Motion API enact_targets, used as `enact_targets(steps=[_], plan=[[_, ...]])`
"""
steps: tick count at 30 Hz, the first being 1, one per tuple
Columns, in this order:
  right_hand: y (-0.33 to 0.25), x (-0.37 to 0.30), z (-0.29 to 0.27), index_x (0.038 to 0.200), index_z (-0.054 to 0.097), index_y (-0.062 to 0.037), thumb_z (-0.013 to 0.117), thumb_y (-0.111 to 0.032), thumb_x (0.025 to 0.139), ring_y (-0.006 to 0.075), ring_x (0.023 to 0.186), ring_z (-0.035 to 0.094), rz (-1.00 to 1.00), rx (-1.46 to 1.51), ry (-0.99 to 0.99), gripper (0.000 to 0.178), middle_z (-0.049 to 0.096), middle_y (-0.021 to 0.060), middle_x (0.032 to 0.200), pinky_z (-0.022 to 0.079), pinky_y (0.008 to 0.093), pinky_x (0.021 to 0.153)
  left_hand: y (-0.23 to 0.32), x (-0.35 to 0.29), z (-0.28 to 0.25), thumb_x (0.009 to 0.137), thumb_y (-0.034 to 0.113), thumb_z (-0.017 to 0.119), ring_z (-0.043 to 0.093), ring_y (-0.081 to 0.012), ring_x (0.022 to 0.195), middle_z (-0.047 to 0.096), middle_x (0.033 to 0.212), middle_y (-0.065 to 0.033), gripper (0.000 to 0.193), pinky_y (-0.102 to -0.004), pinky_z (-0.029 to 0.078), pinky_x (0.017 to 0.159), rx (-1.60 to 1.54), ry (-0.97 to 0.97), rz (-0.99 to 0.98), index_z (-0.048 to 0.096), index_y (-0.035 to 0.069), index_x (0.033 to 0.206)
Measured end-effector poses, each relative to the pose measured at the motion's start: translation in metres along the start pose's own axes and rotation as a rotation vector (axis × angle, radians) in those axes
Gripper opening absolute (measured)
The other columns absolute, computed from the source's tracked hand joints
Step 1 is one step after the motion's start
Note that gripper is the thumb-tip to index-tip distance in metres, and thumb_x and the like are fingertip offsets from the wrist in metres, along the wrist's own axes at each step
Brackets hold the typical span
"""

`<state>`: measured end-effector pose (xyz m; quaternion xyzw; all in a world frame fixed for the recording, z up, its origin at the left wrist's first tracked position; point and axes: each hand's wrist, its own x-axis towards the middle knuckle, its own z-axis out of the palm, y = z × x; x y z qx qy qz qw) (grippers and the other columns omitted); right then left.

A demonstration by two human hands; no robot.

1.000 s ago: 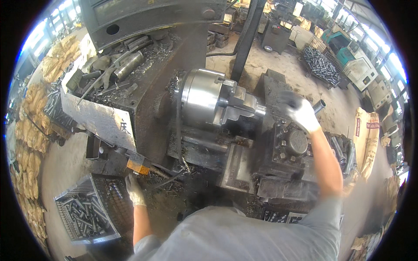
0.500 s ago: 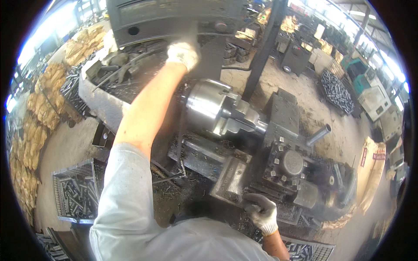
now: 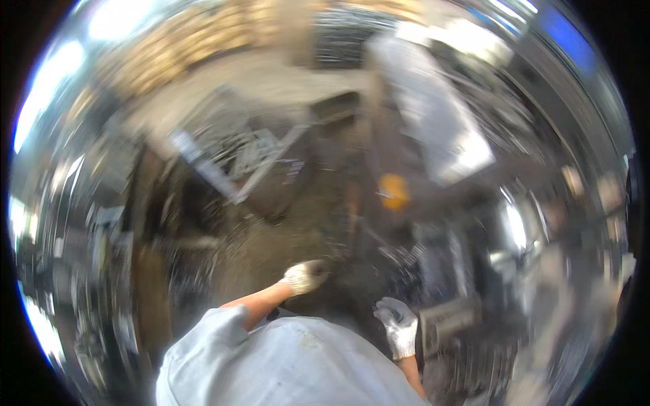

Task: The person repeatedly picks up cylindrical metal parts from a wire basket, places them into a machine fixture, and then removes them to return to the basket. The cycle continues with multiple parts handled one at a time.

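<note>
Motion blurs the whole view. My left hand, in a white glove with dark-coated fingers, is low in front of my body above the dark, chip-strewn floor. Its fingers are smeared, and nothing shows clearly in it. My right hand, gloved the same way, is just left of a pale metal block on the lathe. Its fingers are loosely bent with nothing visible between them. Farther right, the lathe's shiny chuck is a bright streak.
A metal crate of short metal pieces stands ahead on the left. The lathe's grey tray wall slants across the upper right, with an orange spot below it. Tan sacks are stacked at the back.
My view has swung left, and the lathe now lies to the right. My left hand has come down from the lathe's headstock to near my body. My right hand stays low beside the lathe.
</note>
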<state>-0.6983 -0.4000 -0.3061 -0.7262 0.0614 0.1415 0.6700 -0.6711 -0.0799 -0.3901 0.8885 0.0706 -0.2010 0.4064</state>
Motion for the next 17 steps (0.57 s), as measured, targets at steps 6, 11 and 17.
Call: enact_targets(steps=[6,11,17], plan=[[0.056,0.067,0.181,0.122,0.074,0.0048,0.077,-0.008,0.094,0.0203,0.078,0.077,0.249,-0.22,-0.473,0.031,0.079,0.0129,0.099,0.063,0.0331,0.07,-0.416,-0.385,-0.03,0.11,0.044,0.046,0.075,-0.0376,0.11,0.077,0.116,-0.0258,0.052,-0.0464,0.057,0.093,-0.487,1.256,-1.268,0.076,0.004,0.122],[0.106,0.107,0.332,0.122,0.074,0.0052,0.076,-0.008,0.092,0.0194,0.074,0.075,0.3,-0.506,-0.796,0.033,0.079,0.0128,0.095,0.061,0.0334,0.067,-0.461,-0.654,0.106,0.111,0.039,0.05,0.069,-0.0347,0.124,0.069,0.14,-0.0222,0.055,-0.044,0.057,0.098,-0.474,1.72,-2.293,0.059,-0.002,0.147],[0.104,0.128,0.445,0.113,0.08,0.0018,0.075,-0.015,0.091,0.0253,0.087,0.077,-0.298,-1.05,-1.189,0.028,0.081,0.0175,0.101,0.06,0.038,0.079,-0.349,-0.711,0.106,0.111,0.052,0.046,0.067,-0.0469,0.127,0.064,0.145,-0.0285,0.068,-0.0545,0.054,0.108,-0.565,2.478,-2.349,0.059,-0.004,0.146]])
